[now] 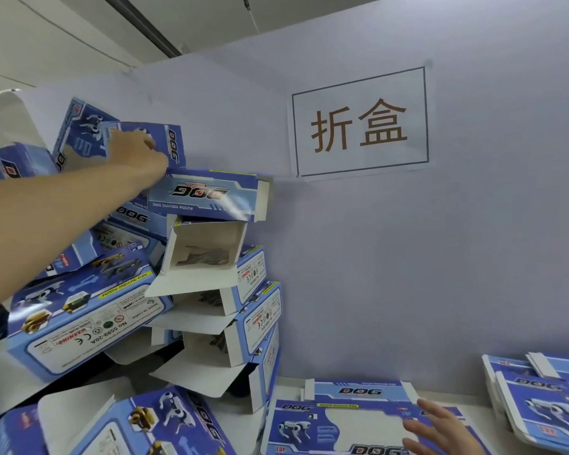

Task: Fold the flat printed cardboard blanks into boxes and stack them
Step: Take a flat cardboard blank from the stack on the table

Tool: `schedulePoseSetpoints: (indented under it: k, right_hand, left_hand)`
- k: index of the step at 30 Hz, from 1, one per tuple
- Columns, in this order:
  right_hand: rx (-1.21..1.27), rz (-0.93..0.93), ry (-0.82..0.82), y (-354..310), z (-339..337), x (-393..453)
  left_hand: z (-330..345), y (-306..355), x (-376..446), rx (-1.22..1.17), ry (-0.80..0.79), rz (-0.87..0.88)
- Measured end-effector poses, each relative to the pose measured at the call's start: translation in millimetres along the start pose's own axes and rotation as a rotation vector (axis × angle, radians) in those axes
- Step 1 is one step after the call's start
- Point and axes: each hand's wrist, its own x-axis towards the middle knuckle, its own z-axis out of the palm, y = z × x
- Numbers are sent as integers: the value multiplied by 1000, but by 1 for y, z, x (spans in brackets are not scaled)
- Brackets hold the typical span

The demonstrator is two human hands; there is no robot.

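Here, a person's left hand (pixel 138 149) reached up to the top of a leaning stack of folded blue-and-white printed cardboard boxes (pixel 207 257) and lay against the topmost blue carton (pixel 151 142), which bore the word "DOG" down its side; whether the fingers gripped it or only touched it could not be told. Just below, an upside-down box (pixel 207 195) read "DOG" and "FUNNY MOVING DOG", its end flaps open. A larger folded box lying on its side (pixel 79 310) showed "FUNNY MOVING DOG", "WARNING!", "NO 5599-20A", "MADE IN CHINA" and a CE mark. The right hand (pixel 440 428), fingers spread and relaxed, rested on a flat blue printed cardboard blank (pixel 342 421) on the white tabletop (pixel 289 385), the blank marked "DOG" and "TOP" beside a robot-dog picture. More flat blanks (pixel 539 405) lay stacked at the far right. On the pale wall (pixel 408 257) hung a white paper sign (pixel 358 126) with a dark border and brown characters "折盒"
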Motion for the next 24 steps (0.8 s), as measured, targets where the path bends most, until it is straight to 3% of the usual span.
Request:
schedulePoseSetpoints:
  k: [3, 7, 12, 15, 18, 21, 24]
  right_hand:
    - [-81, -9, -50, -8, -9, -4]
    - [-5, 83, -12, -15, -8, -2]
    - [-84, -46, 38, -11, 14, -13]
    - [-54, -117, 302, -8, 46, -20]
    - [44, -114, 236, -5, 35, -21]
    - [-263, -119, 109, -5, 9, -16]
    - [-662, -206, 14, 1, 2, -14]
  left_hand:
    - [11, 12, -10, -71, -126, 77]
    - [14, 19, -18, 10, -284, 261]
    - [20, 28, -33, 297, -108, 442]
    - [31, 47, -60, 253, -81, 585]
    - [43, 79, -105, 142, -74, 795]
    - [65, 110, -171, -65, -213, 926]
    - [98, 131, -249, -227, -469, 733]
